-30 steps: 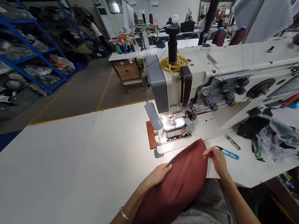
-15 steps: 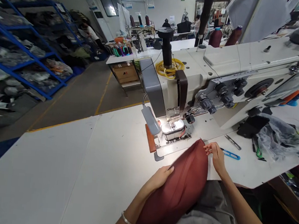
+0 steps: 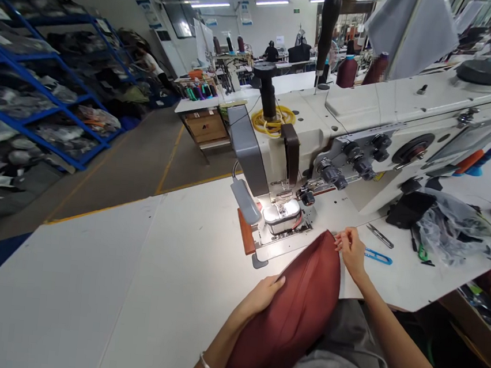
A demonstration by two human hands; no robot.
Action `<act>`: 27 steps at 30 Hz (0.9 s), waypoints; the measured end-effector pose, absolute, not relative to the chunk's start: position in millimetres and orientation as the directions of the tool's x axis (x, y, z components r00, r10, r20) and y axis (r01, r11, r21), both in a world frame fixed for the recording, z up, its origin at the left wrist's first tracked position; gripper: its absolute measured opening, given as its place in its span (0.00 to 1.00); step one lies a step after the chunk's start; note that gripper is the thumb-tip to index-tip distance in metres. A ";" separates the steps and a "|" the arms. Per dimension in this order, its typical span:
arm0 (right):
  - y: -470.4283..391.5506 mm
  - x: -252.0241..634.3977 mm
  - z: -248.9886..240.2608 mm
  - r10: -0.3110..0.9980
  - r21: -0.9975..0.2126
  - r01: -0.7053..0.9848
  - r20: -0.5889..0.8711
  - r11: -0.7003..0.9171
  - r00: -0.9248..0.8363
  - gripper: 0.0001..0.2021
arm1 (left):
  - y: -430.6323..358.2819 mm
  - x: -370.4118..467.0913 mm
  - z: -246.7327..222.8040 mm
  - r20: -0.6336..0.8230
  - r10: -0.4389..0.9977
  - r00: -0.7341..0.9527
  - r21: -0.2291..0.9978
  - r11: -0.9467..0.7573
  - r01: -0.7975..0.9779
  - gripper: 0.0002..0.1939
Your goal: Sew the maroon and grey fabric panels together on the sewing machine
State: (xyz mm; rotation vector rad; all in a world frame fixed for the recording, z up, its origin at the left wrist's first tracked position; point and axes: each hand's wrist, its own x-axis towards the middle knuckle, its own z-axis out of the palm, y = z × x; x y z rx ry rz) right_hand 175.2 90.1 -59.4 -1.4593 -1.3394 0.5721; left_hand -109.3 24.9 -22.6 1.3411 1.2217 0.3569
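Note:
A dark red piece of fabric [image 3: 298, 305] with a seam along it lies over the table's front edge and my lap. My left hand [image 3: 263, 295] grips its left edge, thumb on top and the other fingers hidden beneath. At the far corner, my right hand [image 3: 351, 249] has its fingers bent together at the fabric's edge; whether they pinch it or something small there is hard to see. Just beyond the fabric is the lit needle area of a sewing machine [image 3: 284, 214], apart from the cloth.
Blue thread snips [image 3: 378, 256] and metal tweezers [image 3: 379, 235] lie right of my right hand. Farther right are a black box [image 3: 410, 210] and a clear plastic bag [image 3: 458, 227]. The white table [image 3: 166, 280] stretches left. Blue shelves [image 3: 54, 96] stand beyond the aisle.
The camera view has tilted up slightly. Both hands keep nearly the same places on the red fabric, the right fingers a little more curled at its corner.

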 end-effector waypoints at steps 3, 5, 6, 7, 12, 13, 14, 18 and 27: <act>88.7 180.4 -59.3 0.934 -0.875 0.452 0.290 0.171 0.208 0.13 | 25.2 -108.3 -21.6 -0.456 0.801 0.388 0.859 0.282 0.427 0.30; 89.9 180.7 -59.9 0.916 -0.746 0.619 0.388 0.247 0.102 0.13 | 25.4 -107.6 -21.3 -0.459 0.800 0.386 0.857 0.284 0.430 0.30; 91.0 180.0 -60.1 0.899 -0.665 0.693 0.435 0.280 0.054 0.12 | 25.5 -107.4 -21.4 -0.460 0.799 0.388 0.857 0.286 0.429 0.30; 92.4 178.9 -60.4 0.882 -0.588 0.750 0.472 0.301 0.016 0.11 | 25.5 -107.3 -21.5 -0.461 0.797 0.391 0.858 0.286 0.427 0.30; 98.1 172.6 -61.7 0.843 -0.387 0.867 0.534 0.313 -0.065 0.11 | 25.1 -108.2 -23.8 -0.457 0.789 0.410 0.863 0.282 0.420 0.29; 98.5 172.1 -62.0 0.846 -0.382 0.869 0.528 0.314 -0.074 0.12 | 25.0 -108.5 -24.2 -0.458 0.789 0.409 0.861 0.280 0.424 0.29; 98.8 171.9 -62.2 0.853 -0.398 0.861 0.516 0.318 -0.077 0.13 | 24.9 -108.7 -24.4 -0.460 0.790 0.406 0.859 0.279 0.430 0.29; 101.6 176.9 -61.7 0.899 -0.717 0.663 0.410 0.215 0.153 0.15 | 24.2 -108.5 -23.6 -0.465 0.794 0.393 0.850 0.275 0.449 0.29; 124.0 192.9 -44.4 0.995 -0.971 0.239 -0.044 -0.023 -0.086 0.21 | 23.1 -104.8 -22.6 -0.510 0.777 0.368 0.812 0.295 0.504 0.29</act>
